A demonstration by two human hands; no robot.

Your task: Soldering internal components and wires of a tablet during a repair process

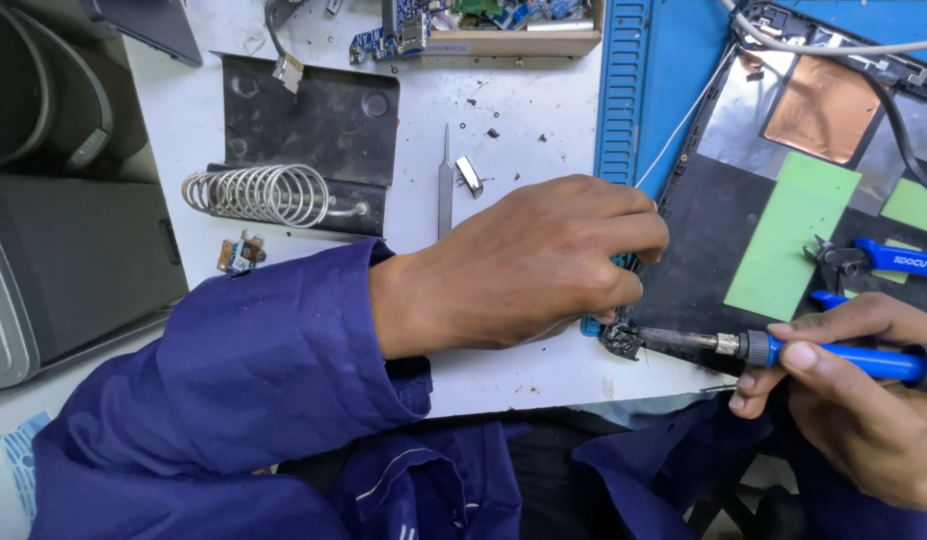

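My left hand [529, 265] rests knuckles-up on the white bench, fingers curled down onto a small dark part [621, 338] at the corner of the blue mat [644, 90]; what the fingertips pinch is hidden. A blue-handled soldering iron [834, 355] is gripped in my right hand [859, 395] at the lower right, its metal tip touching that small dark part. Both arms wear dark blue sleeves.
An opened laptop shell [714, 230] with green and copper patches lies on the mat. Blue-handled cutters [884, 260] sit at the right. A coiled wire iron stand [269, 195] on a black plate, tweezers [445, 185], a small circuit board [240, 254] and a parts box [504, 30] lie behind.
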